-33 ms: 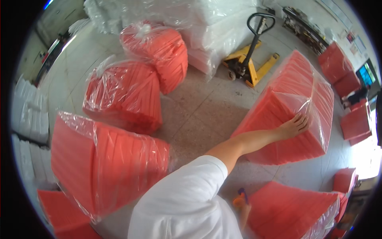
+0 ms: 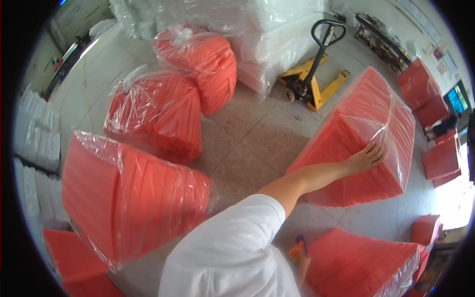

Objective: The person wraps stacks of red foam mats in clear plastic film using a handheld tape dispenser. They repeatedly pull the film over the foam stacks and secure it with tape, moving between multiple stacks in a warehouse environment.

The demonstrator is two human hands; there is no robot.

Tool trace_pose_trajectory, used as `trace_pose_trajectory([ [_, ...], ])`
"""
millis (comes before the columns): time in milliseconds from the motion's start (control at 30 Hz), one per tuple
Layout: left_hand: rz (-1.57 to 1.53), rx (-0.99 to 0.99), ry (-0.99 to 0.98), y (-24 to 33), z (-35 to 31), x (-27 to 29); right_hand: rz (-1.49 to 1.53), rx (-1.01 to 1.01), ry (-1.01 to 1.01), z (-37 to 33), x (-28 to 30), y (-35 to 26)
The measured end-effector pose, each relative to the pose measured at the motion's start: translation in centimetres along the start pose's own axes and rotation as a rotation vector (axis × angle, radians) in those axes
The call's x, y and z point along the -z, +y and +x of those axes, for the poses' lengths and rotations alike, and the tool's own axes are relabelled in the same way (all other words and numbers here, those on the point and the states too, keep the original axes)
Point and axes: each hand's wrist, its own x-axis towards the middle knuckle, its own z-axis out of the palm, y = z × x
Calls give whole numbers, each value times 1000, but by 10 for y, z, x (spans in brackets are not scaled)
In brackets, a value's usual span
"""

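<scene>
My left hand (image 2: 367,157) lies on the top edge of a large red foam bundle (image 2: 341,148) wrapped in clear plastic film. Its fingers are spread over the film, close to where the wrap gathers at a corner. Low in the picture, partly hidden by my white sleeve, my right hand (image 2: 302,262) is closed around a small orange and purple hand tool (image 2: 298,250); its exact kind is too blurred to make out. Beside that hand stands another red wrapped bundle (image 2: 356,262).
Wrapped red bundles (image 2: 133,198) stand at left, two with film tied on top. Behind are white plastic-covered stacks (image 2: 277,44) and a yellow pallet jack (image 2: 316,89). White stacks (image 2: 37,131) line the far left; red blocks (image 2: 423,89) and a person (image 2: 443,127) are at far right.
The view has shifted slightly. My left hand stays on the bundle, and my right hand still holds the orange and purple tool.
</scene>
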Motion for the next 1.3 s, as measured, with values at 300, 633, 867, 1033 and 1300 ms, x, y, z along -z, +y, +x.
trace_pose_trajectory([
  [300, -708, 683, -442, 135, -134, 179, 893, -47, -360, -29, 42, -119],
  [633, -446, 1681, -1031, 212, -578, 566, 651, 95, -885, -104, -73, -137],
  [867, 36, 1796, -876, 168, -683, 819, 545, 340, -1196, -247, -241, -233],
  [1033, 497, 1938, -574, 77, -693, 1041, 560, 589, -1235, -322, -329, -280],
  [1300, 740, 1463, -213, -171, -691, 1188, 584, 543, -1014, -378, -417, -301],
])
